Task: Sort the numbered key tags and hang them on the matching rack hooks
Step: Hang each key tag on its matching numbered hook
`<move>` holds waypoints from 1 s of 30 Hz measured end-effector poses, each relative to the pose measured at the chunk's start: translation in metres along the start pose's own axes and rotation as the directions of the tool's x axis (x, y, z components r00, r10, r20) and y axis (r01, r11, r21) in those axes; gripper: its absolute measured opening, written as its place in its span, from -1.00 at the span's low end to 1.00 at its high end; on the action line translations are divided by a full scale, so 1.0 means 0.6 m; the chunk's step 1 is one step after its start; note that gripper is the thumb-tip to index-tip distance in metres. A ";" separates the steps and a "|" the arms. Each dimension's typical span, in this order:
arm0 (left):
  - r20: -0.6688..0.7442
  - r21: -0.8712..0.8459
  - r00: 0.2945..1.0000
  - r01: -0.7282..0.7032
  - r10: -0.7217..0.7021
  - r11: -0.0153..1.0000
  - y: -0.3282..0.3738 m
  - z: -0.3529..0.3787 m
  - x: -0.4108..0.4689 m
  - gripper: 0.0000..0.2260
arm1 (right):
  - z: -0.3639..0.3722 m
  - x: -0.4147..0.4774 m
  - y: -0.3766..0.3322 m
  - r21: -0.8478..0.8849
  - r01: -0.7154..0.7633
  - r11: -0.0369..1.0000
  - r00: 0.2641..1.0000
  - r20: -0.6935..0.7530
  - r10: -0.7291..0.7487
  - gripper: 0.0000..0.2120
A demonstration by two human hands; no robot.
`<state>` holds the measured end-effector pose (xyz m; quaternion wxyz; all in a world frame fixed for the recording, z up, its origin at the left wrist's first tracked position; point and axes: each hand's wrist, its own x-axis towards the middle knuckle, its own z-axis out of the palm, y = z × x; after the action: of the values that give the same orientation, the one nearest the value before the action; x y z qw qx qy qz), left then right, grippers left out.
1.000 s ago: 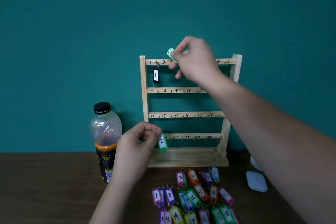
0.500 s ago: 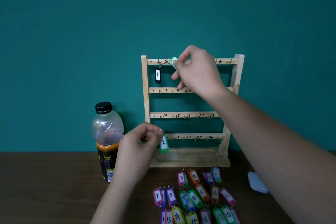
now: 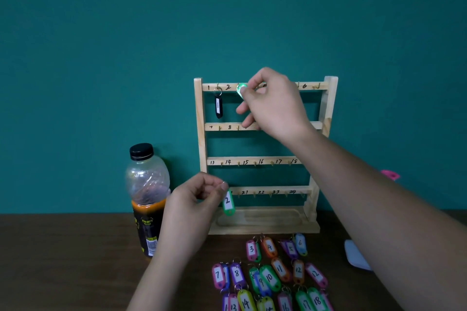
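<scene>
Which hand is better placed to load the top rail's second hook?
Right, probably: the right hand pinches a green plastic tag at that hook on the wooden rack; the left hand holds the green tag marked 2 low, by the bottom rail.

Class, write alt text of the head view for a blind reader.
A right hand pinches a green tag at the top rail of a wooden key rack, where black tag 1 hangs. The left hand holds green tag 2 lower down; more numbered tags lie on the table.
</scene>
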<state>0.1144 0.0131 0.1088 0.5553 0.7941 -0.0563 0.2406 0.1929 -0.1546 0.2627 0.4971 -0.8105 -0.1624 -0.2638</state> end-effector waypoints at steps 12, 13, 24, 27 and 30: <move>-0.117 -0.271 0.993 -0.026 -0.006 0.962 0.120 -0.002 0.081 -0.86 | -0.027 0.004 -0.016 -0.016 0.047 0.999 0.998 0.051 -0.046 -0.94; -0.116 -0.291 0.993 -0.032 -0.002 0.956 0.133 -0.004 0.101 -0.83 | -0.028 0.005 -0.017 -0.011 0.045 0.999 0.998 0.052 -0.044 -0.93; -0.118 0.174 0.977 -0.154 0.176 0.973 0.199 -0.005 0.228 -0.86 | -0.030 0.004 -0.012 -0.002 0.055 0.998 0.997 0.045 -0.055 -0.94; -0.070 0.350 0.957 -0.241 0.282 0.905 0.210 -0.012 0.239 -0.89 | -0.033 0.004 -0.009 0.013 0.046 0.999 0.998 0.052 -0.047 -0.93; -0.027 0.396 0.944 -0.293 0.329 0.870 0.220 -0.020 0.247 -0.89 | -0.035 0.008 -0.011 0.053 0.046 0.998 0.997 0.059 -0.049 -0.93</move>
<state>0.1936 0.0004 0.2908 0.3437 0.8563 -0.1088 0.3700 0.1878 -0.1702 0.2776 0.5064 -0.8009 -0.2034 -0.2467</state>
